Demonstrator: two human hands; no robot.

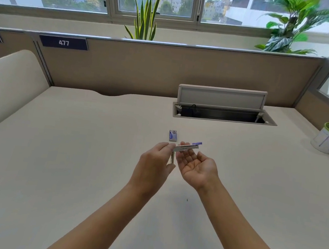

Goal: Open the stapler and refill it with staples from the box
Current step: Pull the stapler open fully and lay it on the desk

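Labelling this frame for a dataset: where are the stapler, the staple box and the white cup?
stapler (186, 147), head view, on its metal magazine.
staple box (172, 135), head view, on its blue top.
white cup (328, 141), head view, on its side wall.

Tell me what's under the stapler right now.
The stapler is held above the desk by the left hand. The open right hand is cupped palm-up beneath its front end. Whether the fingertips touch its underside is hidden.

The left hand (155, 160) covers part of the stapler (185, 148), whose staple channel is too small to read. Print on the staple box (172, 135) is illegible, and both forearms run off the bottom edge.
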